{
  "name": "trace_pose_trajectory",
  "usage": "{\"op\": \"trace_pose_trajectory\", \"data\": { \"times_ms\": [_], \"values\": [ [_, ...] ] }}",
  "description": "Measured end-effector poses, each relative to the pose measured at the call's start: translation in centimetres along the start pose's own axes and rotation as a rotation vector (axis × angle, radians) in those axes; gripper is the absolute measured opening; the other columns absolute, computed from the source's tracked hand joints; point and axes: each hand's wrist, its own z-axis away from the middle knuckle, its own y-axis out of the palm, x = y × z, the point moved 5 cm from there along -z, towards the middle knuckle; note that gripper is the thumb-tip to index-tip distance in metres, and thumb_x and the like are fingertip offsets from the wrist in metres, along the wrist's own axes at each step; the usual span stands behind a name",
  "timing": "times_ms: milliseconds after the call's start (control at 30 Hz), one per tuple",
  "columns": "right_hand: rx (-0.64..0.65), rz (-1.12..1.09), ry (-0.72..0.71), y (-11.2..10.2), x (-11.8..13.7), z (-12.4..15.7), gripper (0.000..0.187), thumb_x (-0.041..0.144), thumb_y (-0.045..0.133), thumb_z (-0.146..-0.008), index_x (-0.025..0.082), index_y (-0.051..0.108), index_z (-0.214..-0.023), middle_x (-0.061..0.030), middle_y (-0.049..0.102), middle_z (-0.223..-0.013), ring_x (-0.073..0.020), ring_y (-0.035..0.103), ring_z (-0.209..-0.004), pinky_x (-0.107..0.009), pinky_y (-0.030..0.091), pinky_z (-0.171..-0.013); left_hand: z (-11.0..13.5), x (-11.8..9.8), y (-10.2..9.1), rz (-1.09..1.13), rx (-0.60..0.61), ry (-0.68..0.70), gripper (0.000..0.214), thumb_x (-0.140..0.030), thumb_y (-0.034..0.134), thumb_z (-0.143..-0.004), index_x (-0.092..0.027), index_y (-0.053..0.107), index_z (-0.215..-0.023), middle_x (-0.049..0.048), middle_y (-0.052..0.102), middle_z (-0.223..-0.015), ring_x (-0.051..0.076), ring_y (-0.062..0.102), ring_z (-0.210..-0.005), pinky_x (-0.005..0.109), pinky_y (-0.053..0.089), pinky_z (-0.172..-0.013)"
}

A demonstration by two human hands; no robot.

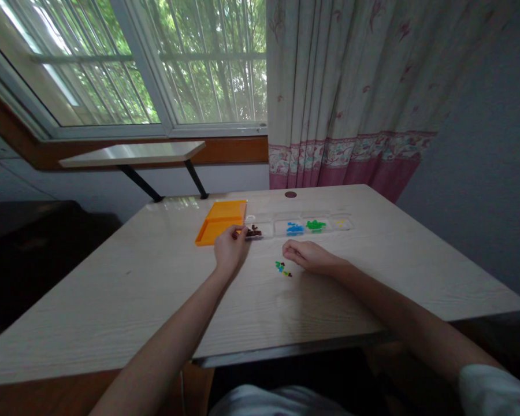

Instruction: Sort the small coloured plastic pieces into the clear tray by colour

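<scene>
Head view shows tiny green, blue, yellow and dark-brown pieces (279, 265) near-left of the loosely clenched right hand (309, 256); the left hand's (230, 248) grasp I cannot tell.

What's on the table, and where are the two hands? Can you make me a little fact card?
Left hand: by dark brown pieces; can't tell if it holds any
Right hand: fingers curled, near small mixed-colour pieces
Clear tray: brown, then blue, green and yellow pieces, left to right
Orange case: open, left of the tray
Table: pale, wood-grained
</scene>
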Motion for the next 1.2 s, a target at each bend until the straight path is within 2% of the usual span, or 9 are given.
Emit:
{"op": "trace_pose_trajectory", "data": {
  "times_ms": [67, 133, 300, 400, 700, 1000, 1200],
  "values": [
    [-0.050, -0.060, 0.018, -0.2, 0.0, 0.0, 0.019, 0.031, 0.040, -0.088, 0.017, 0.052, -0.091, 0.0017, 0.053, -0.065, -0.0105, 0.045, -0.057, -0.021, 0.033, -0.057, 0.2, -0.3, 0.1, 0.015, 0.005, 0.011, 0.029, -0.040, 0.052, -0.076, -0.015, 0.067, -0.077, -0.0013, 0.051, -0.052, 0.011, 0.045, -0.049, 0.021, 0.030, -0.049],
    [-0.105, -0.114, 0.014, -0.4, -0.1, -0.1, 0.020, 0.032, 0.040, -0.088, 0.017, 0.051, -0.088, 0.0026, 0.049, -0.062, -0.0101, 0.042, -0.056, -0.021, 0.032, -0.057, 0.7, -1.1, 0.5, 0.078, 0.067, 0.081, 0.028, -0.039, 0.052, -0.076, -0.015, 0.066, -0.078, -0.0016, 0.052, -0.053, 0.010, 0.045, -0.049, 0.020, 0.031, -0.049],
    [-0.184, -0.208, -0.003, 0.0, -0.5, -0.3, 0.024, 0.035, 0.040, -0.087, 0.016, 0.053, -0.083, 0.0049, 0.042, -0.056, -0.0087, 0.038, -0.052, -0.020, 0.029, -0.052, 3.4, -3.9, 2.3, 0.169, 0.436, 0.373, 0.023, -0.034, 0.053, -0.077, -0.015, 0.067, -0.080, -0.0036, 0.050, -0.051, 0.007, 0.041, -0.046, 0.017, 0.031, -0.047],
    [-0.205, -0.194, -0.013, 0.2, -0.5, -0.4, 0.024, 0.037, 0.044, -0.086, 0.016, 0.055, -0.083, 0.0046, 0.045, -0.056, -0.0084, 0.039, -0.052, -0.019, 0.028, -0.052, 4.8, -4.8, 2.7, 0.183, 0.550, 0.416, 0.021, -0.031, 0.055, -0.076, -0.014, 0.067, -0.081, -0.0051, 0.047, -0.048, 0.005, 0.038, -0.044, 0.016, 0.028, -0.045],
    [-0.193, -0.084, -0.040, 0.3, 0.1, -0.3, 0.020, 0.033, 0.048, -0.085, 0.017, 0.060, -0.086, 0.0013, 0.059, -0.065, -0.0087, 0.049, -0.057, -0.018, 0.034, -0.056, 5.0, -5.0, 2.7, 0.209, 0.565, 0.392, 0.024, -0.034, 0.057, -0.074, -0.013, 0.067, -0.080, -0.0063, 0.041, -0.046, 0.004, 0.033, -0.043, 0.015, 0.026, -0.044],
    [-0.289, 0.028, -0.085, -0.2, 0.4, -0.1, 0.019, 0.030, 0.049, -0.083, 0.017, 0.062, -0.088, -0.0005, 0.061, -0.069, -0.0097, 0.052, -0.060, -0.019, 0.036, -0.058, 4.6, -5.2, 2.1, 0.193, 0.491, 0.418, 0.021, -0.031, 0.055, -0.075, -0.013, 0.067, -0.079, -0.0062, 0.041, -0.046, 0.005, 0.034, -0.043, 0.015, 0.027, -0.043],
    [-0.345, 0.084, -0.174, -0.1, 0.6, 0.0, 0.014, 0.027, 0.054, -0.079, 0.018, 0.062, -0.087, -0.0006, 0.061, -0.071, -0.0103, 0.054, -0.064, -0.019, 0.039, -0.061, 4.8, -5.3, 2.2, 0.202, 0.515, 0.429, 0.021, -0.032, 0.056, -0.075, -0.014, 0.067, -0.079, -0.0057, 0.043, -0.047, 0.005, 0.036, -0.044, 0.015, 0.026, -0.043]
  ]
}}
